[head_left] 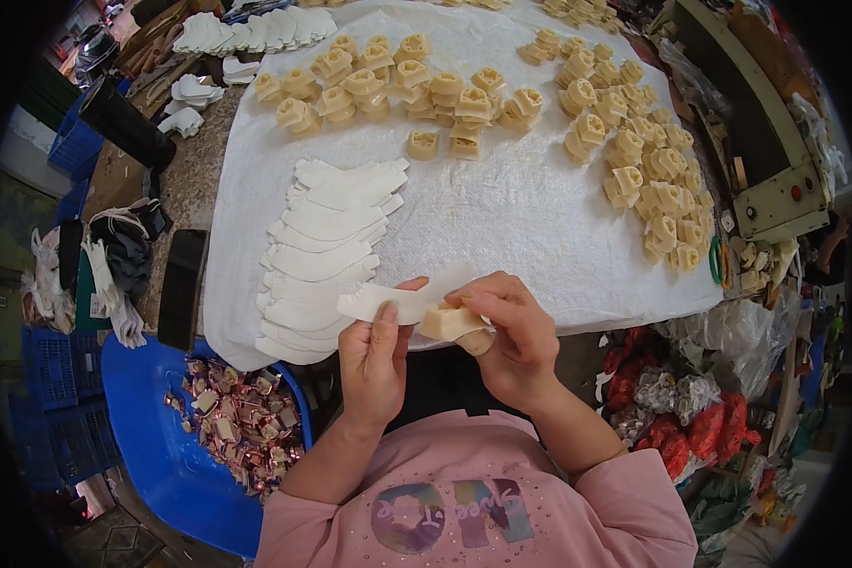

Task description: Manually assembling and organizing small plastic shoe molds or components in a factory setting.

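In front of my body, over the table's near edge, my left hand [374, 364] pinches one end of a white curved strip [367, 303] between thumb and fingers. The strip runs across to my right hand [513, 331], which grips a beige block [445, 324] that looks like a shoe heel. The block lies against the strip, tilted; part of both is hidden behind my right fingers. Just left of my hands, more white curved strips [327, 256] lie overlapped in a column on the white cloth.
Beige heels [362, 83] stand in clusters at the back and right of the white-covered table [502, 208]. A black phone [183, 289] rests at the left edge. Below it sits a blue tub [151, 454] of small pinkish pieces. A machine frame [762, 142] stands far right; bags [701, 407] lie below.
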A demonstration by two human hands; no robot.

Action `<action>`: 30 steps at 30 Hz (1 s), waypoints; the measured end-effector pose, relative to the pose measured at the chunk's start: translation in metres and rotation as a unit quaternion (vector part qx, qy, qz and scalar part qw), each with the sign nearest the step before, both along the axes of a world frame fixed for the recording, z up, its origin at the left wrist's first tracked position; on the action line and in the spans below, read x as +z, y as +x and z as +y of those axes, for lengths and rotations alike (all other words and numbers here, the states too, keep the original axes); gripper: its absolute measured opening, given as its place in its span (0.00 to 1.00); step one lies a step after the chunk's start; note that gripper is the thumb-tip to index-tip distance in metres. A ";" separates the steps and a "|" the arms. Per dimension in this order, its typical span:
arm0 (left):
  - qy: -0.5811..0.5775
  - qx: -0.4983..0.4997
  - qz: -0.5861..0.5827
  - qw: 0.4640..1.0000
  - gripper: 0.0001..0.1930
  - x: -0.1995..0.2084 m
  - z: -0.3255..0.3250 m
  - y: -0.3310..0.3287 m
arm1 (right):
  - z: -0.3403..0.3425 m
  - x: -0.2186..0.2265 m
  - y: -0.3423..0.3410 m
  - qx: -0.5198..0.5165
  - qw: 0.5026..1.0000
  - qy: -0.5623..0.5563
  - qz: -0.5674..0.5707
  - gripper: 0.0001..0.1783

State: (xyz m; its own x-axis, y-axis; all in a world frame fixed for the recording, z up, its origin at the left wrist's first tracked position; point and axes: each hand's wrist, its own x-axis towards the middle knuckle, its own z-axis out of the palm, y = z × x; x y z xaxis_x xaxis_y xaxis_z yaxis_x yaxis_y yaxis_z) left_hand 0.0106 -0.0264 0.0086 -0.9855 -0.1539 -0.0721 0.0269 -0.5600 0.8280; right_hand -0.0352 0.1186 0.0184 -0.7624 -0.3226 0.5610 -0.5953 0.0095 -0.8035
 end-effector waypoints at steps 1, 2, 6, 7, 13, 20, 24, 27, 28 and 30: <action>0.000 0.001 0.000 1.000 0.19 0.001 0.000 0.001 | -0.002 -0.004 -0.002 -0.015 0.999 0.004 0.042 0.24; 0.006 -0.008 0.011 1.000 0.19 0.002 0.000 0.003 | -0.004 -0.007 -0.003 -0.030 0.996 0.008 0.085 0.24; -0.012 -0.014 0.011 1.000 0.20 0.012 0.002 0.004 | -0.007 -0.007 -0.004 -0.030 0.992 -0.015 0.122 0.26; -0.011 -0.014 0.011 1.000 0.20 0.012 0.002 0.004 | -0.007 -0.011 -0.005 -0.030 0.990 -0.018 0.139 0.27; -0.054 -0.041 0.034 0.997 0.19 0.012 0.000 0.006 | -0.007 -0.009 -0.006 -0.034 0.987 -0.012 0.159 0.27; -0.185 -0.009 0.046 0.982 0.19 0.010 0.006 0.010 | -0.008 -0.013 -0.008 -0.075 0.982 0.000 0.175 0.28; -0.267 0.030 0.053 0.962 0.18 0.011 0.007 0.012 | -0.014 -0.013 -0.009 -0.098 0.974 -0.002 0.206 0.28; -0.243 0.021 0.080 0.967 0.17 0.008 0.003 0.010 | -0.010 -0.013 -0.014 -0.109 0.969 0.040 0.218 0.27; -0.242 0.021 0.079 0.967 0.17 0.010 0.003 0.008 | -0.009 -0.014 -0.015 -0.112 0.967 0.051 0.222 0.27; -0.308 0.081 0.099 0.943 0.16 0.018 0.004 0.003 | -0.006 -0.012 -0.015 -0.117 0.965 0.063 0.225 0.26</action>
